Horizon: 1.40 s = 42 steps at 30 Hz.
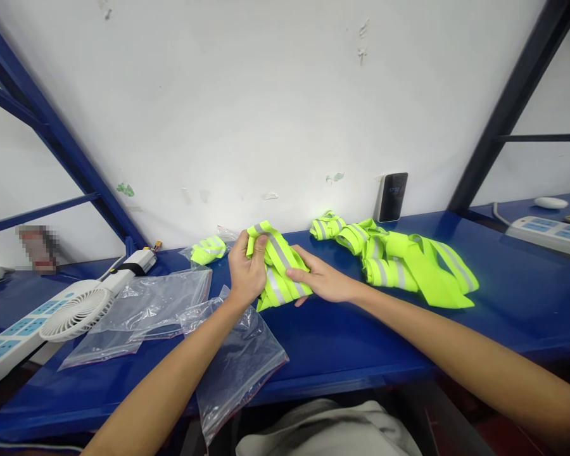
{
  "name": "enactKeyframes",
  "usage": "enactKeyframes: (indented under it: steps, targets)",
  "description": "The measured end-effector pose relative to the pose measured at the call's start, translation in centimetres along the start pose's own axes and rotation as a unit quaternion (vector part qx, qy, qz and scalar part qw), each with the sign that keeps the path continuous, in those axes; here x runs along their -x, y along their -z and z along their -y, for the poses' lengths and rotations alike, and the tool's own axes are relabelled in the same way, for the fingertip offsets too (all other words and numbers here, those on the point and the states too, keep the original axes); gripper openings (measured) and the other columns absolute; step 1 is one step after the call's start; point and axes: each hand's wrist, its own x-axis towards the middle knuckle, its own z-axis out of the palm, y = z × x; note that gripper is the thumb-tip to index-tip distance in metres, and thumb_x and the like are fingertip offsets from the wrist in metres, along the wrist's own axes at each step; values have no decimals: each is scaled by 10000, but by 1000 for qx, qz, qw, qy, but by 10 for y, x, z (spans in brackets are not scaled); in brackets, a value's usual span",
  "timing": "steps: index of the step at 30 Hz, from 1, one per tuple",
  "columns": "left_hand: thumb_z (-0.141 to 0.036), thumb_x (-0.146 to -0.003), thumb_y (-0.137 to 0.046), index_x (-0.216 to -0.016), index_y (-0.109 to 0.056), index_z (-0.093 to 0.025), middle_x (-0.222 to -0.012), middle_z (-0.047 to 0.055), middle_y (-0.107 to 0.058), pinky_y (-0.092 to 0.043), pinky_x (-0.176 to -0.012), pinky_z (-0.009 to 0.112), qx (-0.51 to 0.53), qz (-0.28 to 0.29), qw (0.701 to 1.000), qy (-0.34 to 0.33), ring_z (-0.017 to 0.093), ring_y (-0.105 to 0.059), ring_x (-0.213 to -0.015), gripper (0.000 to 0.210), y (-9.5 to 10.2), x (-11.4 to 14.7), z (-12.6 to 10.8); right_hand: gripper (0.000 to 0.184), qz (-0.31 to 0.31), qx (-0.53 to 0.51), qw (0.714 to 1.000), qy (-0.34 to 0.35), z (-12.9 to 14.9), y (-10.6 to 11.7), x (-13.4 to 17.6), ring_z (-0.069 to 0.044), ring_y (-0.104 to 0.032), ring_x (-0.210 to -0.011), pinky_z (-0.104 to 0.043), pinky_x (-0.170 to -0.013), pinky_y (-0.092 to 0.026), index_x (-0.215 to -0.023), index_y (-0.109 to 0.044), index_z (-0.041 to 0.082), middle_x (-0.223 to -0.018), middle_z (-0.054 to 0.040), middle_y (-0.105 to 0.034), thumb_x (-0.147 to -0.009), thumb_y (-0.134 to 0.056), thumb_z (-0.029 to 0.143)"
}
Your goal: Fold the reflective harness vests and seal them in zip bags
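Observation:
Between my hands, raised above the blue table point(327, 354), is a folded neon-yellow reflective strap point(282, 278) with silver stripes. My left hand point(248, 269) pinches its upper left end, thumb on top. Around its right side my right hand point(323, 275) is closed, thumb on the front and fingers partly hidden behind. Below my left wrist, a clear zip bag point(247, 354) hangs over the table's front edge. More clear zip bags point(156, 301) lie to the left. Behind my left hand, another yellow reflective bundle point(208, 251) sits on or in clear plastic; I cannot tell which.
To the right lie several rolled reflective straps point(389, 273), one with loose ends. A phone point(392, 197) leans upright by the wall. At left are a white fan point(78, 313) and a power strip point(26, 326). Another power strip point(551, 233) is at far right. Blue frame posts flank the table.

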Motion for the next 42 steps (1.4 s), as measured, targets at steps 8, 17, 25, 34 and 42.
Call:
enactKeyframes:
  steps: [8,17,25,34,42]
  targets:
    - [-463,-721,-824,-925,-683,-151,-769,12,-689,-470,-596,235,209,34,947,241,125,-596,-615,398,-8,-7,8,674,-118,291,947,63,-2,4,-2,-274,-620,-998,-391,-821,-518,-1404,-385,182,-1099,-100,-639,-890,-659,522]
    - [-367,-507,-941,-811,-688,-122,-688,-13,-671,-485,-577,214,283,35,898,335,94,-591,-582,466,-9,-10,-2,569,-119,415,896,106,1,9,4,-174,-580,-689,-255,-602,-382,-1212,-533,197,-869,-17,-650,-807,-751,532]
    - [-310,-552,-927,-833,-682,-137,-677,-11,-661,-490,-586,234,302,75,878,364,102,-592,-569,411,-4,-13,-3,593,-78,386,914,99,7,17,-1,-229,-648,-799,-292,-697,-442,-1146,-647,162,-943,-53,-719,-737,-803,562]
    - [-392,-635,-884,-921,-744,-130,-832,37,-741,-503,-689,249,229,101,925,284,147,-657,-733,412,-13,2,14,238,-71,507,813,278,-12,26,-3,-271,-633,-1014,-364,-848,-501,-1063,-624,143,-1142,-168,-670,-855,-542,65]
    - [-352,-657,-897,-1139,-707,-217,-1001,48,-732,-523,-674,242,268,212,868,361,156,-677,-789,535,0,0,12,548,-57,567,750,336,-8,30,-1,-247,-599,-1047,-358,-860,-516,-1222,-488,162,-1124,-145,-643,-720,-450,-53]
